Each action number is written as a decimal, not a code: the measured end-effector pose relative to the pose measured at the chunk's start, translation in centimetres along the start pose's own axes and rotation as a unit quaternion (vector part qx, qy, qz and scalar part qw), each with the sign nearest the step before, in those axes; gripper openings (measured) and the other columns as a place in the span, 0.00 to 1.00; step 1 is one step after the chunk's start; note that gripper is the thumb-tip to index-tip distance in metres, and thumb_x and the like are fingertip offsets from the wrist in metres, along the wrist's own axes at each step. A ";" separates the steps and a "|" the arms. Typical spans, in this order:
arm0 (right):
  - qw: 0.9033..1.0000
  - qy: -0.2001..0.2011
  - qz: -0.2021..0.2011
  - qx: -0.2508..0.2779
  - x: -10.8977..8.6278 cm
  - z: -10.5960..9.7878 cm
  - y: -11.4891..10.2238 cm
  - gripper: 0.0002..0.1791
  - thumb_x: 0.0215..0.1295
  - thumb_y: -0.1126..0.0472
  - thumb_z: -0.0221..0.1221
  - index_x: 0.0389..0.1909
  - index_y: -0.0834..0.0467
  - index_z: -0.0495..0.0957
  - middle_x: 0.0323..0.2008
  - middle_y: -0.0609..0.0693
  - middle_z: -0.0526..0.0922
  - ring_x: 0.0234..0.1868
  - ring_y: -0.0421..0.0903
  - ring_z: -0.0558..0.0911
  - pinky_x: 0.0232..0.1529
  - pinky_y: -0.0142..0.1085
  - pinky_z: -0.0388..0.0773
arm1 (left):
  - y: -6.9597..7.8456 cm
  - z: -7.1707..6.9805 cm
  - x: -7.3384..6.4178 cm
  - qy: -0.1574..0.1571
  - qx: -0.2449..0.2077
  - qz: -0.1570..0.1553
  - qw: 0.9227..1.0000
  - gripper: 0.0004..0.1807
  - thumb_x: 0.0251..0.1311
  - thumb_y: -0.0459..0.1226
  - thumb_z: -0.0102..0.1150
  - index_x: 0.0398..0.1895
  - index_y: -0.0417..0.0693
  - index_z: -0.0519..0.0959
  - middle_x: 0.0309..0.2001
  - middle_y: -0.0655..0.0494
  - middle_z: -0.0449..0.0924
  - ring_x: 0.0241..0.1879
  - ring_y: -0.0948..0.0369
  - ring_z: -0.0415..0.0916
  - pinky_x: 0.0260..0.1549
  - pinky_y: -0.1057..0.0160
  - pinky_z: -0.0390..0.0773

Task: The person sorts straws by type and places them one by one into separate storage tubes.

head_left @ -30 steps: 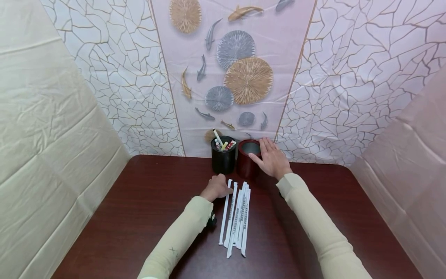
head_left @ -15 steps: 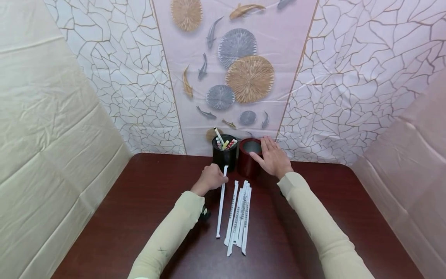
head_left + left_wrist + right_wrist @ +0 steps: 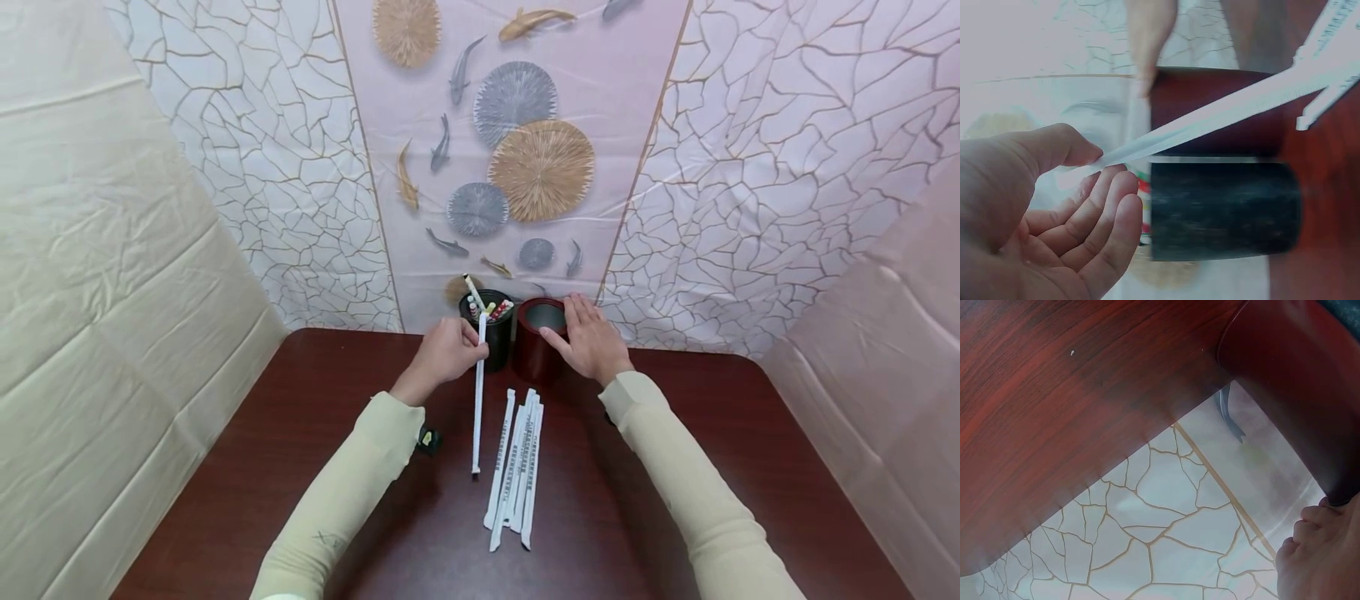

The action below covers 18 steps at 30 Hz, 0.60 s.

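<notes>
While left hand point(image 3: 446, 350) pinched white straw point(image 3: 478, 400) near upper end, grip nearly closed between thumb and fingers, straw slanted before black cup point(image 3: 497, 354). Light pinch could let long, thin straw swivel or slip; paper-like wrapper might crumple. Right hand point(image 3: 594, 340), fingers straight, touched smooth, dark-red cylindrical cup point(image 3: 536, 357); hard push might tip it. More wrapped straws point(image 3: 532, 475) lay on wood-grain table point(image 3: 600, 533).
</notes>
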State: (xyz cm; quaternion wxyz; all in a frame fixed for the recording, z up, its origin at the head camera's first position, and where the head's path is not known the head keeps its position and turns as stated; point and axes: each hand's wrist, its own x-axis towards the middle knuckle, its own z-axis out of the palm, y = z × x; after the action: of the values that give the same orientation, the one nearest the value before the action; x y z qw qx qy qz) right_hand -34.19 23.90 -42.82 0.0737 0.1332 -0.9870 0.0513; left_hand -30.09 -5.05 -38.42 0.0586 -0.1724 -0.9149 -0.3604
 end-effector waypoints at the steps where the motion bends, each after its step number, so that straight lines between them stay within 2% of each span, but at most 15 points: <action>1: 1.000 0.000 0.000 0.001 0.0 0.0 0.0 0.52 0.81 0.29 0.37 0.84 0.69 0.46 0.85 0.67 0.48 0.87 0.63 0.47 0.85 0.57 0.48 | 0.4 -0.4 0.1 0.003 -0.003 0.003 1.000 0.07 0.63 0.39 0.69 0.31 0.45 0.87 0.30 0.53 0.90 0.29 0.62 0.83 0.36 0.61 0.83; 6: 1.000 0.001 0.000 0.003 0.1 0.1 0.1 0.52 0.81 0.29 0.36 0.84 0.69 0.46 0.85 0.67 0.47 0.87 0.63 0.46 0.85 0.57 0.48 | 2.3 -2.3 0.8 0.032 -0.010 0.021 0.999 0.07 0.63 0.39 0.69 0.33 0.44 0.86 0.33 0.52 0.91 0.33 0.58 0.86 0.38 0.62 0.83; 12: 1.000 -0.007 0.002 0.000 0.0 0.2 0.1 0.52 0.81 0.29 0.35 0.84 0.69 0.45 0.85 0.67 0.47 0.87 0.63 0.46 0.86 0.56 0.47 | 5.0 -4.6 2.0 0.076 -0.014 0.053 0.996 0.06 0.61 0.37 0.67 0.29 0.45 0.84 0.30 0.52 0.90 0.32 0.58 0.85 0.35 0.65 0.79; 18: 1.000 0.001 -0.001 -0.004 0.0 0.0 0.0 0.52 0.82 0.30 0.36 0.83 0.70 0.45 0.84 0.68 0.48 0.86 0.64 0.47 0.85 0.57 0.49 | 7.6 -6.5 3.1 0.117 -0.011 0.071 0.990 0.06 0.61 0.38 0.68 0.30 0.46 0.84 0.32 0.52 0.91 0.33 0.58 0.87 0.39 0.60 0.83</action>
State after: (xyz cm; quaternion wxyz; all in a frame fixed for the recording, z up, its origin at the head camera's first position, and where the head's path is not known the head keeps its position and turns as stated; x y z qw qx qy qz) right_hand -34.16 23.95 -42.87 0.0749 0.1341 -0.9870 0.0477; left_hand -30.40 -3.50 -28.06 0.1892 -0.1945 -0.8830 -0.3829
